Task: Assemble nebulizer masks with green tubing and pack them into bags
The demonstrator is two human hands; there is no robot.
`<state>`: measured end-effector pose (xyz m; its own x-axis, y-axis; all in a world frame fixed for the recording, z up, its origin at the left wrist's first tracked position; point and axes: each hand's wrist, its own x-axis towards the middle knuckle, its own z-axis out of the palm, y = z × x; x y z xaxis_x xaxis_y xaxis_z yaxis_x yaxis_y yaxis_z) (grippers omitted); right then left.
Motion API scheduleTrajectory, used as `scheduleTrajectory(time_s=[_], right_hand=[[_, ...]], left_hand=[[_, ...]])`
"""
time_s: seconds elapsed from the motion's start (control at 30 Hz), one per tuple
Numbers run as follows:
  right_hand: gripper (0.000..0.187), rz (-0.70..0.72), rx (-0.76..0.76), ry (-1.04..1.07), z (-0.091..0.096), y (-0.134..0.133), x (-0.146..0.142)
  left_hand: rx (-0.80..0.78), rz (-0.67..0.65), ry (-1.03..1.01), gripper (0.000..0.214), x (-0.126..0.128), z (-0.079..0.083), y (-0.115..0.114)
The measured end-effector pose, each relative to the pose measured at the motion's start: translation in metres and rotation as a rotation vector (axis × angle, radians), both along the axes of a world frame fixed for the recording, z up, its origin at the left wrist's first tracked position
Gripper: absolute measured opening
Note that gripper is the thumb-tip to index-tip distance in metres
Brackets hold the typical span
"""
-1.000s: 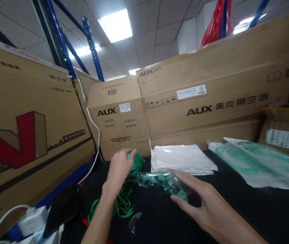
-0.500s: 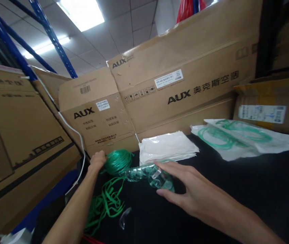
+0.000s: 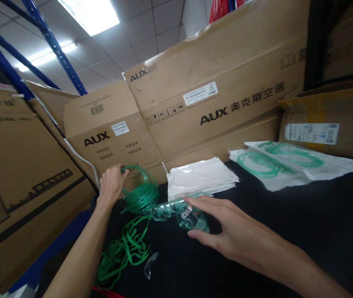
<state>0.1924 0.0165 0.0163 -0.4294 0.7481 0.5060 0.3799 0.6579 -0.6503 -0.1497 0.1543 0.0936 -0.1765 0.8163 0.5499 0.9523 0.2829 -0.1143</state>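
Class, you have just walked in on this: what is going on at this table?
A person works with bare hands at a black table. The left hand pinches a loop of the green tubing coil; the right hand holds the clear mask beside it. Loose green straps lie nearby, a stack of white bags behind, cardboard boxes beyond.

Our left hand has come up off the coil of green tubing. Half a second ago it lay against the coil's left side; now it sits higher and pinches one loop, drawn up clear of the rest. The coil has loosened a little. Our view has swung right too, and the red print on the left-hand box has slid almost out of sight.
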Motion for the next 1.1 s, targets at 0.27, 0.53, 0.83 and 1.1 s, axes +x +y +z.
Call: scheduleTrajectory(time_s=[0.27, 0.53, 0.83, 1.1], right_hand=[[0.048, -0.055, 0.096, 0.089, -0.001, 0.008, 0.003], [0.026, -0.295, 0.022, 0.45, 0.028, 0.007, 0.035], [0.036, -0.43, -0.035, 0.233, 0.032, 0.01, 0.068], [0.031, -0.173, -0.355, -0.284, 0.004, 0.004, 0.049]], left_hand=[[0.392, -0.229, -0.021, 0.039, 0.051, 0.057, -0.037], [0.321, -0.516, -0.494, 0.041, 0.106, 0.054, -0.104], [-0.399, -0.47, -0.504, 0.039, 0.121, -0.08, -0.127], [-0.496, -0.415, -0.299, 0.037, 0.101, -0.092, -0.144]])
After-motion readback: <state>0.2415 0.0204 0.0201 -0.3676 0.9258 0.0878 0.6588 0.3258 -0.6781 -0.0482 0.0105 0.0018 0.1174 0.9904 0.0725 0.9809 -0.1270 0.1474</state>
